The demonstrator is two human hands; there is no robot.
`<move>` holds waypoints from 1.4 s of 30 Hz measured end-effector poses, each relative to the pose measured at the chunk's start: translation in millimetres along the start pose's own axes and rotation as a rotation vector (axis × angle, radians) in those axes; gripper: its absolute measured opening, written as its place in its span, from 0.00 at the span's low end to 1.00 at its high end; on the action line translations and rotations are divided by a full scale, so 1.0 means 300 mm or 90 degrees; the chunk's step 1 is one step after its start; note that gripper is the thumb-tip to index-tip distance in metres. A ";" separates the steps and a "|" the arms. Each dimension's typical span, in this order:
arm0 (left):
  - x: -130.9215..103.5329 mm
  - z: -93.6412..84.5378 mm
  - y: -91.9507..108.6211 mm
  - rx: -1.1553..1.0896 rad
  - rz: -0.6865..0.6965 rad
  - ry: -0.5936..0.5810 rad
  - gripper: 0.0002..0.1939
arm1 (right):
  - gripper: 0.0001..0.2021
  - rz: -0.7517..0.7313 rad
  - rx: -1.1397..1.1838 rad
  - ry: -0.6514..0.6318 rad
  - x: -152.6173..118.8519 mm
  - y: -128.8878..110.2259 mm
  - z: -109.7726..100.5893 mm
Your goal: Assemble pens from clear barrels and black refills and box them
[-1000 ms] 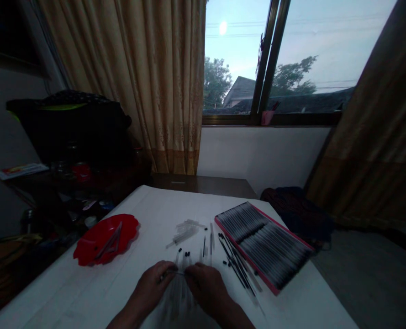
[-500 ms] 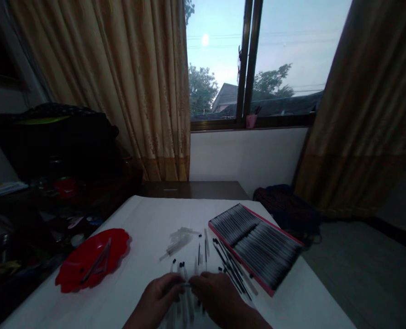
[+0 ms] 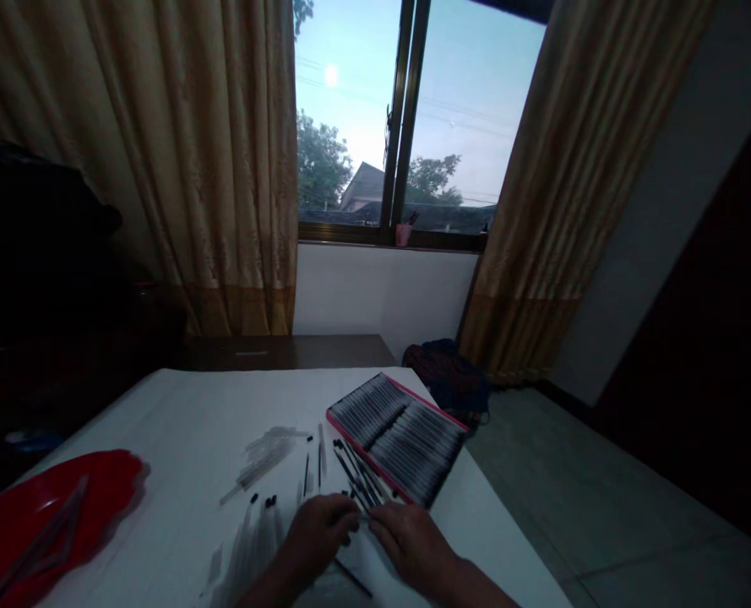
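Observation:
My left hand (image 3: 324,528) and my right hand (image 3: 410,536) are close together above the near side of the table, fingertips pinched. Between them a small stretch of a thin, pale pen (image 3: 363,517) shows; the fingers hide most of it. Just beyond lie several dark pens (image 3: 357,475). Left of my left hand are clear pen barrels (image 3: 248,549), blurred, with black caps (image 3: 270,501) near their ends. A dark slim stick (image 3: 353,578) lies below the hands. Farther off is a loose pile of clear plastic tubes (image 3: 267,456).
A red-edged box (image 3: 406,431) filled with rows of pens lies behind my right hand. On the left sits a red scalloped plate (image 3: 112,523) holding a clear triangular ruler (image 3: 51,540). The white-covered table (image 3: 198,397) ends at the right, above the floor.
My view has turned right, so the table and plate sit farther left. Both hands have moved right, from over the clear barrels to beside the dark pens, still pinching a pen between them.

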State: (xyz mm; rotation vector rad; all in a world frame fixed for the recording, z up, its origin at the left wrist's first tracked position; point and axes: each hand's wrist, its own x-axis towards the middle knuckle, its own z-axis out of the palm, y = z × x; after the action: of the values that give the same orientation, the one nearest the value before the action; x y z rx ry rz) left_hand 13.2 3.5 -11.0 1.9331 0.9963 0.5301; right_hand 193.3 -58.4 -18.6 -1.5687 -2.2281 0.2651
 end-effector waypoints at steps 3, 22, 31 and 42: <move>0.003 0.031 0.004 0.023 0.011 -0.012 0.12 | 0.11 0.009 -0.013 -0.003 -0.028 0.021 0.014; -0.186 -0.392 -0.306 0.121 -0.191 0.334 0.26 | 0.11 0.218 -0.048 0.162 0.097 0.123 -0.083; -0.244 -0.442 -0.516 0.196 -0.260 0.392 0.30 | 0.09 0.316 -0.145 0.174 0.184 0.262 -0.076; -0.247 -0.445 -0.490 0.193 -0.272 0.373 0.28 | 0.08 0.348 -0.237 0.200 0.159 0.269 -0.037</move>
State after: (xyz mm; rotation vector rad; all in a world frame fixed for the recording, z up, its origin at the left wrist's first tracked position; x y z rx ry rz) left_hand -185.5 55.3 -63.8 1.7659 1.9031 0.7447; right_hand 253.4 13.5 -28.8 -2.2244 -1.6399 -0.2530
